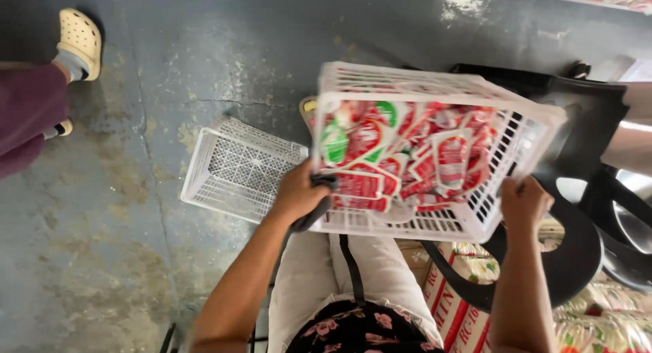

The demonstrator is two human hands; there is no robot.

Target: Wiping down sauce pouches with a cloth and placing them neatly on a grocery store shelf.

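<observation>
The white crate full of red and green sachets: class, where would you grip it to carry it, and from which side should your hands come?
Grip the white crate at its near rim, close to each corner, coming from the carrier's side. The left hand and right hand do just this. The lattice walls and rim give finger holds, and hands spread wide likely steady the heaped sachets.

The fingertips of the left hand (pixel 297 194) and right hand (pixel 523 202) are hidden behind the rim of the white plastic lattice crate (pixel 407 81), and its red, white and green packets (pixel 407 159) are too blurred to tell apart. A second, empty white plastic crate (pixel 238 169) is partly covered by the first. The person in dark red trousers (pixel 27 115) is cut off by the left edge, and the black plastic chair (pixel 584 122) by the right.
</observation>
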